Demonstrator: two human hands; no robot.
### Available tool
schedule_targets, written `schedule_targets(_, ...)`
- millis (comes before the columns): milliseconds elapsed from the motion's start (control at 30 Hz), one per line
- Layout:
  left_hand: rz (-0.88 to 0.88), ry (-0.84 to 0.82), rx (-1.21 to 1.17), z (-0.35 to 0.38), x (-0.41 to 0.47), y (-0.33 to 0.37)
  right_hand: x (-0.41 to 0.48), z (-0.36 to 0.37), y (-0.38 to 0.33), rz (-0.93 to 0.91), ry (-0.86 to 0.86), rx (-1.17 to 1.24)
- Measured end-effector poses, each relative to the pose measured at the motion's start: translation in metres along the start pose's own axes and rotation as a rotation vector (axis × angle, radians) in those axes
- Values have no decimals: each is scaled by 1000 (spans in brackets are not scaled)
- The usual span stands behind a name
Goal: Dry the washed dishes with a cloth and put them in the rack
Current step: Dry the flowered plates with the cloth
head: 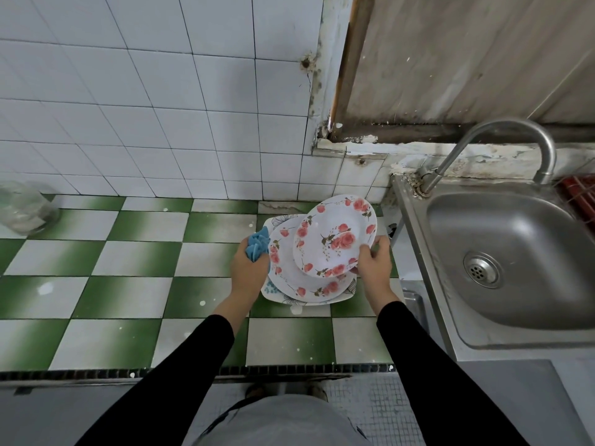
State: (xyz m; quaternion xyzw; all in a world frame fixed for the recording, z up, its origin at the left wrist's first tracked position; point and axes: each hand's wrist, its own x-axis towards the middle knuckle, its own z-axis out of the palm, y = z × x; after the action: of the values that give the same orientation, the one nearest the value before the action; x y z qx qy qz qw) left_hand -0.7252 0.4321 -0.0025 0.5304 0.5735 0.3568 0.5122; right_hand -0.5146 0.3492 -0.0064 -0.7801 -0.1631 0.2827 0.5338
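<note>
While the green-and-white checkered tile bench [128, 284] carries the plates, the stainless steel sink [531, 226] sits to its right. A large round white plate with pink roses [289, 278] lies on a square white floral plate [273, 292]. A smaller round rose-patterned white plate [335, 236] is tilted above both, its right edge gripped by the right hand [375, 265]. The left hand [248, 268] clenches a crumpled blue cloth [257, 244] at the stack's left edge.
</note>
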Motion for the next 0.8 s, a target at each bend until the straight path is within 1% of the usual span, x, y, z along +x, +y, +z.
schedule_targets(67, 19, 3, -4, -1, -2, 2, -3, 2, -4, 48, -34, 86)
schedule_targets(133, 26, 5, -19, 0, -3, 3, -6, 4, -11, 115, -84, 226)
schedule_targets(267, 19, 5, -26, -3, -3, 3, -6, 2, -22, 300, -120, 520)
schedule_targets(433, 16, 1, -35, -3, 2, 5, -5, 1, -19, 470, -135, 693)
schedule_targets(500, 32, 5, -35, -2, 2, 8, -7, 4, -19, 501, -149, 666)
schedule_targets(567, 42, 9, -25, -1, 3, 11, -9, 7, -23, 507, -126, 567)
schedule_targets(633, 35, 14, -15, 0, 5, 11, -8, 10, -29, 447, -68, 424)
schedule_targets(700, 24, 22, -1, 1, 7, 9, -6, 14, -34, 357, -44, 299)
schedule_targets(800, 10, 30, -7, 6, 8, 11, -8, 22, -43, 274, -80, 251)
